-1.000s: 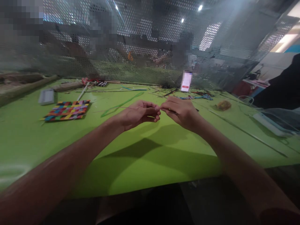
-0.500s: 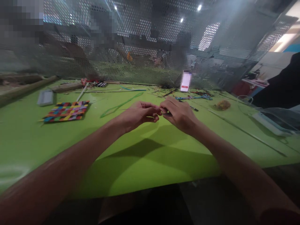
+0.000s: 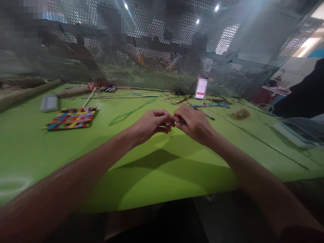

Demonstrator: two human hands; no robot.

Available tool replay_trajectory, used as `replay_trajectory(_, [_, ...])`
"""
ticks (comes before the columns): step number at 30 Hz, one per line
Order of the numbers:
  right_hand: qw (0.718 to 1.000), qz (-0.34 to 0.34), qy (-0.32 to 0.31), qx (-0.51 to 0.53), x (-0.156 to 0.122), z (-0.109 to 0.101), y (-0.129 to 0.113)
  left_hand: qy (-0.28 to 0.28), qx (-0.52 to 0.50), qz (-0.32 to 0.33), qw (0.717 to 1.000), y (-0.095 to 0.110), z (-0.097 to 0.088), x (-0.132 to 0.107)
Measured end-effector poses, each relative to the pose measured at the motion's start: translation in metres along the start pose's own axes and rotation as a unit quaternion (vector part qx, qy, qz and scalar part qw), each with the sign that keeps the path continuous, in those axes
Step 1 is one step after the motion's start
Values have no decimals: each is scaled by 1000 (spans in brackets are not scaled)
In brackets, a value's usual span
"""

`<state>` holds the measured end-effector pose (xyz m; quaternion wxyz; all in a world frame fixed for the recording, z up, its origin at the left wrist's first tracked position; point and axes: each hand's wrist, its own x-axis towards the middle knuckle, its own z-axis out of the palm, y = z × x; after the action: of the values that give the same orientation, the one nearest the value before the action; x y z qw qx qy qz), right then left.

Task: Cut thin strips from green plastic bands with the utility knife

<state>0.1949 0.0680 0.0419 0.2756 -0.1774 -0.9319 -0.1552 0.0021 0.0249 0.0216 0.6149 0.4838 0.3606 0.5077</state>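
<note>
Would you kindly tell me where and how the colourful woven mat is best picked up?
I would pinch the woven mat by the middle of its right edge, coming in from the right. It looks thin and lies on the green table, so a pinch at an edge should suit it, and that edge faces the left hand. A thin end pokes out at the near left corner.

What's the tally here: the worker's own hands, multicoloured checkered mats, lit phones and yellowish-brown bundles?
Worker's hands: 2 (left hand, right hand)
Multicoloured checkered mat: 1
Lit phone: 1
Yellowish-brown bundle: 1
Total: 5
</note>
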Motion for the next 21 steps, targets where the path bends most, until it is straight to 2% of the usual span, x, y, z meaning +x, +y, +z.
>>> replay_trajectory(8, [998,1,21,52,1,3,3,-19,7,10,1000,-4,-2,2])
replay_trajectory(13, [997,20,32,65,2,6,6,-39,22,-6,999,-5,-3,2])
replay_trajectory(21, [993,103,41,40,4,14,15,-134,84,-30,987,-6,2,-7])
